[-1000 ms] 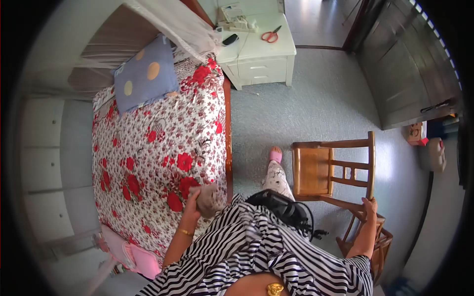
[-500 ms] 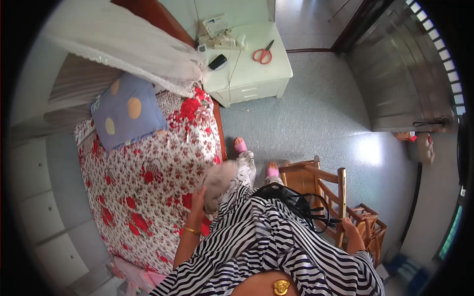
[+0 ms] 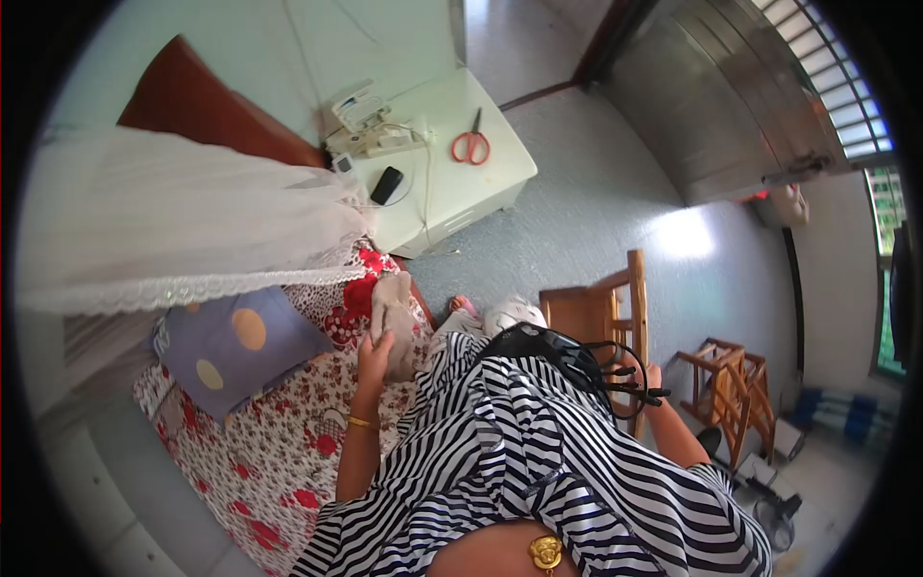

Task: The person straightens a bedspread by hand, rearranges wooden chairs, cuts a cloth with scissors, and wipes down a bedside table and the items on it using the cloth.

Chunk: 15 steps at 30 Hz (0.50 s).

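Greyish-beige cloth is clasped in the left hand, left of the frame's centre, over the flowered bedspread's edge. Right of centre, the right hand is at the wooden chair's back; black cables partly hide it, so I cannot tell its grip.

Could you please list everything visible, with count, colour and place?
bed: 1, red and white, lower left
pillow: 1, blue-grey, on bed
netting: 1, white, by pillow
cabinet: 1, pale, top centre
scissors: 1, red-handled, on cabinet
device: 1, black, on cabinet
small items: several, white, on cabinet
chair: 1, brown, right of centre
stools: count unclear, brown, right
door: 1, grey, upper right
bag: 1, black, centre
clutter: count unclear, mixed, lower right
cloth: 1, beige, in left hand
left hand: 1, bare, on cloth
right hand: 1, by chair back, grip hidden
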Motion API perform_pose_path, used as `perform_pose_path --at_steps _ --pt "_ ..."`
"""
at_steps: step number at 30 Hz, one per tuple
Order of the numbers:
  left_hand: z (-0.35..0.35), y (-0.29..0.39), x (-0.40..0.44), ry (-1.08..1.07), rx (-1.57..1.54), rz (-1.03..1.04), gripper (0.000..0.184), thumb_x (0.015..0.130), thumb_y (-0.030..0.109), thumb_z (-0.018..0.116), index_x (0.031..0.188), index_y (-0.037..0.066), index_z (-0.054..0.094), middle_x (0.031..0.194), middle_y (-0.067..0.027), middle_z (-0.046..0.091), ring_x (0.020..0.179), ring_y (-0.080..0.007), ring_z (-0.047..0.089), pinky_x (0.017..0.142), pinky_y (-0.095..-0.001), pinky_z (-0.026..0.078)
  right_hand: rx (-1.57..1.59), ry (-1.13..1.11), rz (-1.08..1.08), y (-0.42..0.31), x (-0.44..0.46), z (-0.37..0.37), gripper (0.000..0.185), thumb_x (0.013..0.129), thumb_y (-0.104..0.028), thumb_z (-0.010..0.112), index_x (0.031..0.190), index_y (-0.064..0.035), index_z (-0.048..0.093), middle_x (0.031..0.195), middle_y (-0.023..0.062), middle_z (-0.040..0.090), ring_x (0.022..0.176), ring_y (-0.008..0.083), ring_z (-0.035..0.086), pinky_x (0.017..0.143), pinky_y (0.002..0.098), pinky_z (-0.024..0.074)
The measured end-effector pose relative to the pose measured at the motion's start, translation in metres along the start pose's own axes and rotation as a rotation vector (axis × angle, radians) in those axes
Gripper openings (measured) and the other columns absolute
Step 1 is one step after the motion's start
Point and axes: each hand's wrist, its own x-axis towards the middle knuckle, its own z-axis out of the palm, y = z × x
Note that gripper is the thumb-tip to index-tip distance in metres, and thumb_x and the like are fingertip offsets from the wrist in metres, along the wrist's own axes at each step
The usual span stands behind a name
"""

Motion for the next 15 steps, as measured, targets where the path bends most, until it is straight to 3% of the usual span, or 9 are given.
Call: perform_pose_path --at_steps 3,8,13,15 --pt "0.006 0.031 0.007 -0.047 0.002 -0.034 0.037 0.085 0.023 0.059 0.112 -0.002 0.054 0.100 -0.0077 0.060 0.087 -0.0133 0.055 0.075 -0.0270 0.044 0.497 -0.073 0.126 -0.044 -0.043 -0.008 0.036 0.074 -0.038 0.068 0.080 -0.0063 0.052 0.058 0.0059 0.049 0.045 0.0110 0.048 0.039 0.0265 0.0407" --pt "0.007 0.017 0.038 -0.164 0.138 -0.039 0.035 0.086 0.022 0.058 0.111 -0.002 0.054 0.100 -0.0066 0.060 0.086 -0.0130 0.055 0.076 -0.0266 0.044 0.773 0.024 0.299 -0.014 -0.051 0.014 0.041 0.074 -0.040 0.066 0.087 -0.0049 0.049 0.058 0.0067 0.048 0.044 0.0179 0.049 0.041 0.0325 0.0439" --pt "0.021 0.042 0.048 -0.276 0.283 -0.020 0.036 0.085 0.024 0.058 0.111 -0.001 0.054 0.098 -0.0074 0.061 0.086 -0.0133 0.056 0.076 -0.0276 0.044 0.997 -0.178 0.564 0.084 -0.039 0.058 0.043 0.074 -0.042 0.066 0.088 -0.0067 0.048 0.059 0.0083 0.049 0.048 0.0238 0.051 0.048 0.0388 0.0465" --pt "0.025 0.041 0.057 -0.246 0.409 -0.017 0.037 0.083 0.025 0.059 0.110 -0.001 0.054 0.096 -0.0095 0.062 0.086 -0.0149 0.057 0.076 -0.0287 0.044 0.998 -0.190 0.543 0.094 -0.064 0.060 0.039 0.074 -0.042 0.065 0.085 -0.0081 0.050 0.062 0.0083 0.049 0.054 0.0235 0.051 0.050 0.0395 0.0464"
